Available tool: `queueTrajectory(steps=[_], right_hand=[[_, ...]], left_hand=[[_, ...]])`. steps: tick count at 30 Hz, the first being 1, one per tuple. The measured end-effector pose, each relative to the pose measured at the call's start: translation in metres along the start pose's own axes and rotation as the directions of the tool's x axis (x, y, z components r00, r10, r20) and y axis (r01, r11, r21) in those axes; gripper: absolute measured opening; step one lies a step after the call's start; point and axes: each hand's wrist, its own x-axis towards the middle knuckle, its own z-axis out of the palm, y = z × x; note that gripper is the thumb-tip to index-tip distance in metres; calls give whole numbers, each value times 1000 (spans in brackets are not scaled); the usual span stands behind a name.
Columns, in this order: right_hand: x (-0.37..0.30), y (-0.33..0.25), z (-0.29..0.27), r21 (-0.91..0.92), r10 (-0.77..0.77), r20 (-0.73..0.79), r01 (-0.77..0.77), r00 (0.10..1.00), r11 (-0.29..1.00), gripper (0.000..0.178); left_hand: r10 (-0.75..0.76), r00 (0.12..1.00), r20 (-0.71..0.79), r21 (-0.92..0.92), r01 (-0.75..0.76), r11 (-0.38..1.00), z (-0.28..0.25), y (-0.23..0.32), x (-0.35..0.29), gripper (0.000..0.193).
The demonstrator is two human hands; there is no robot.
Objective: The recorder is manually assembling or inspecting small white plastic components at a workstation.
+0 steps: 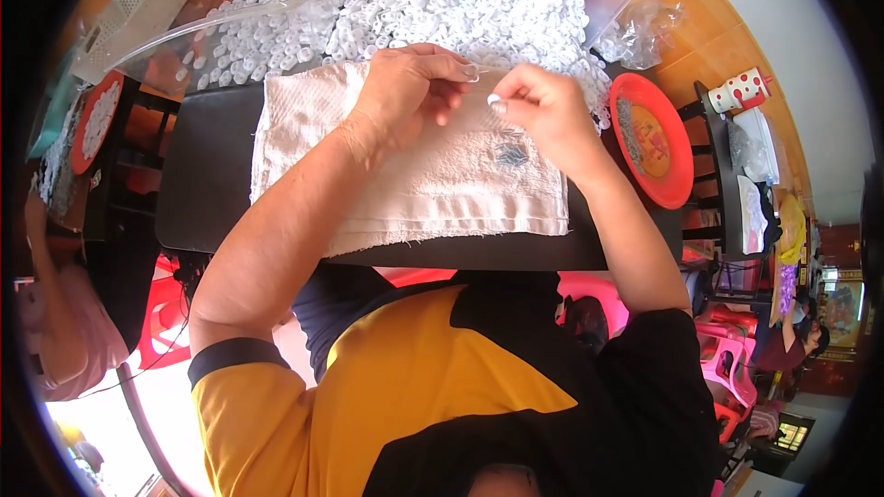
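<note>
- Left hand (405,92): fingers pinching a small, glossy translucent piece (471,73).
- Right hand (545,110): fingers pinching a small white piece (495,99) above the nubby towel (405,198).
- Beyond: heaped rounded white pieces (488,0).

1. Left hand (405,94): small item (472,73) at the fingertips, too small to identify.
2. Right hand (551,117): white piece (494,99) largely covered by the fingers.
3. Towel (442,207): partly hidden under the left forearm.
4. Grey slivers (511,155): too fine to identify.
5. White pile (488,0): cut off by the upper edge.
</note>
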Motion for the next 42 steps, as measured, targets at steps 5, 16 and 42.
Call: queueTrajectory(steps=[5,16,42], right_hand=[[10,-29,-6,573,326,-84,-222,942,789,8],[10,-27,6,636,311,-141,-154,940,756,11],[5,-22,1,737,277,-37,-161,960,657,17]], left_hand=[[33,999,-9,-61,-33,998,6,2,-6,11],[100,994,-37,-55,-102,993,9,-2,-7,9],[154,988,31,-16,-153,988,19,2,-16,7]])
